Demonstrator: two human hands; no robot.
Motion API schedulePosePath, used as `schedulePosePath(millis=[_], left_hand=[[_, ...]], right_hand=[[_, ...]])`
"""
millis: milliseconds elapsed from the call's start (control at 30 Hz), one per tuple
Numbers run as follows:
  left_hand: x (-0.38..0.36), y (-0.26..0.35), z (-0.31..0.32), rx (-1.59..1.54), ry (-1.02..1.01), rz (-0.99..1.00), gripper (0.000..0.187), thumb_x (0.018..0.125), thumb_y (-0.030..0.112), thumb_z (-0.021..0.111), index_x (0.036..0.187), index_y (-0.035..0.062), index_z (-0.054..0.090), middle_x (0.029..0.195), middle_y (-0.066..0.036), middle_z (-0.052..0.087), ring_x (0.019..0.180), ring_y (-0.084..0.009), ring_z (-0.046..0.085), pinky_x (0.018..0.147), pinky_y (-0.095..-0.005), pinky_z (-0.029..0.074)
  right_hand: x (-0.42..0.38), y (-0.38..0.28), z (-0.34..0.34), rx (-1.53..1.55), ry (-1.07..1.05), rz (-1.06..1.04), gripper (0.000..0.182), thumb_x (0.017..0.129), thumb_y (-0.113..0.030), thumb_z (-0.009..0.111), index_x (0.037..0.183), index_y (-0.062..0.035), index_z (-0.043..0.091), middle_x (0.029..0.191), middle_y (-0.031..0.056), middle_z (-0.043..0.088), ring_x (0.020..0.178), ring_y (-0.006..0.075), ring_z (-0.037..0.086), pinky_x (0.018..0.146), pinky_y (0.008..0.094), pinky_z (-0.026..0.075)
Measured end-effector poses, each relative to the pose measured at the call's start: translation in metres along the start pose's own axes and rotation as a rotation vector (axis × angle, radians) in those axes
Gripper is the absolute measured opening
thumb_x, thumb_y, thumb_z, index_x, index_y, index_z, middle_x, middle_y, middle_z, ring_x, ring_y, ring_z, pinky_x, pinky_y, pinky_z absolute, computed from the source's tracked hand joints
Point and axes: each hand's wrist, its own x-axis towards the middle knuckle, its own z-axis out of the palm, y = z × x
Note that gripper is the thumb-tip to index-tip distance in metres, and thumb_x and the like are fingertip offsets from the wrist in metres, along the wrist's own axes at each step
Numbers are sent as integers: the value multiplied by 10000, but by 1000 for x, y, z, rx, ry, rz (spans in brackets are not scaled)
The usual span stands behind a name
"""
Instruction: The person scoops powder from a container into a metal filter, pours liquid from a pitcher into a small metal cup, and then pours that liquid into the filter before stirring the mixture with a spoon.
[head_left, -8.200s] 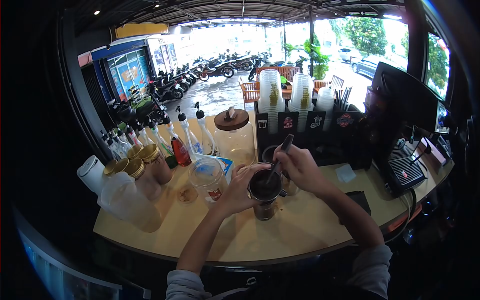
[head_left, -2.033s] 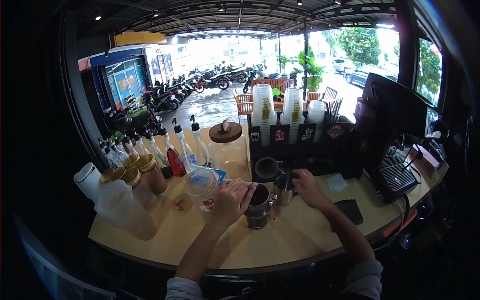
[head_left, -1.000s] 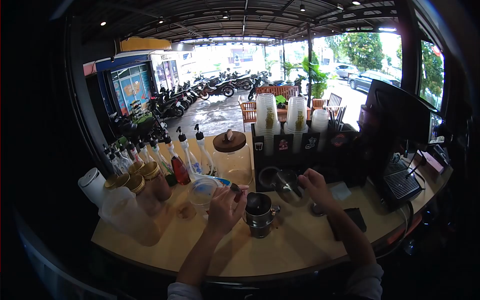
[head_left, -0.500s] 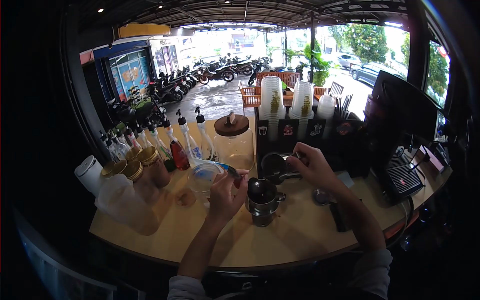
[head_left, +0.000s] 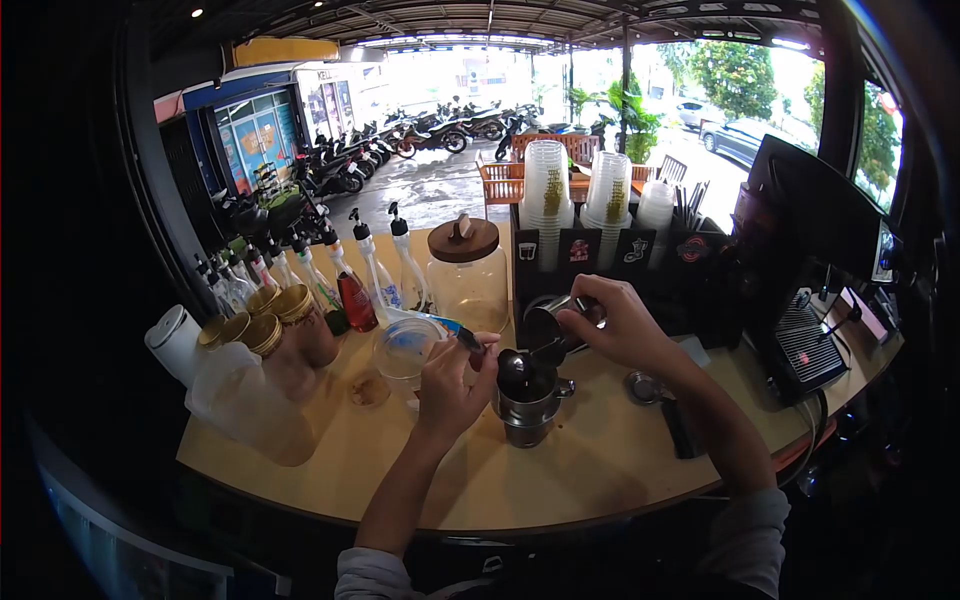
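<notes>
My left hand is closed on the dark handle of a spoon, whose bowl is over the mouth of a metal cup. Thumb and fingers of my right hand grip a small metal pitcher, tilted above the same cup. A thin dark stream appears to fall from its lip toward the cup. Left of the cup, a clear plastic tub with something blue in it stands behind my left hand.
Gold-lidded jars, pump bottles and a plastic jug stand at the left. Behind is a wooden-lidded glass jar. Stacked cups, a small metal dish and a machine are to the right.
My right hand has tipped the pitcher further over the metal cup, and a thin stream now shows. My left hand stays nearly in place with the spoon.
</notes>
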Motion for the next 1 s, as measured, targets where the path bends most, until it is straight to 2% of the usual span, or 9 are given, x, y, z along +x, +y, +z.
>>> schedulePosePath(millis=[100,167,300,400,467,1000], left_hand=[[1,-1,0,-7,5,2,155,833,63,643,987,77,650,683,-43,600,653,-198,581,682,-337,439],[1,-2,0,-14,5,4,156,833,63,643,988,77,650,683,-45,600,656,-198,580,680,-338,438],[0,-2,0,-3,-2,0,159,830,61,647,988,77,651,679,-46,597,651,-201,577,670,-339,436],[0,-3,1,-5,-4,-8,161,829,60,650,989,78,651,674,-46,593,649,-201,576,665,-340,435],[0,-3,1,-9,-5,-14,161,829,59,651,989,78,652,670,-46,590,649,-201,575,663,-341,435],[-2,-2,1,3,-1,8,153,830,61,648,982,81,648,672,-43,583,636,-208,567,660,-344,429]], right_hand=[[2,0,1,-36,6,-43,252,824,-111,688,792,27,479,651,115,496,541,180,490,517,330,433],[3,2,3,4,27,-68,249,843,-149,692,773,-7,500,624,55,455,538,113,414,491,287,348],[4,0,2,-34,17,-69,244,839,-155,694,777,-8,510,625,57,454,538,124,418,495,294,352],[5,-3,3,-62,3,-70,239,836,-165,694,783,-7,523,629,60,459,541,140,430,503,303,363],[6,-5,2,-61,-29,-66,230,809,-125,684,805,22,508,649,114,491,550,221,481,526,351,395],[6,-10,5,-142,-73,-127,217,806,-138,671,806,0,503,671,108,507,654,287,518,667,400,413]])
